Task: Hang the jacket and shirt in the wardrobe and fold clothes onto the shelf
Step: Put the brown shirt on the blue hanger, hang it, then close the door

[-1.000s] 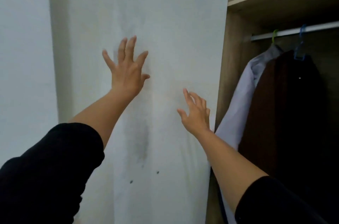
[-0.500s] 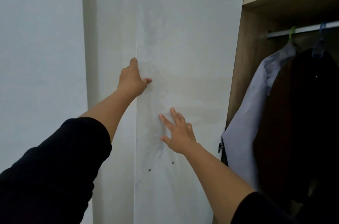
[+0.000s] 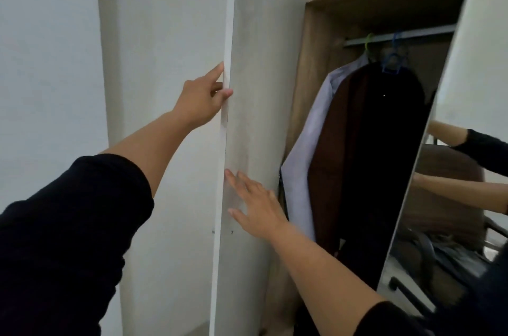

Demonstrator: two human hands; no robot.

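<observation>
Both my hands on the pale wardrobe door [image 3: 258, 60].
My left hand [image 3: 202, 100] pinches its edge; my right hand [image 3: 257, 207] presses flat, fingers spread, beside a white wall [image 3: 49, 60].

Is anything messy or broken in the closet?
Nothing looks broken. The pale shirt and dark jacket hang straight on the rail. Only some small dark specks mark the white door, low down beside the right hand.

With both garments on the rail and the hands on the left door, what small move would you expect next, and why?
Probably swinging the left door shut. The left hand grips its edge, the right hand lies flat on its face, and the shirt and dark jacket already hang on the rail.
</observation>
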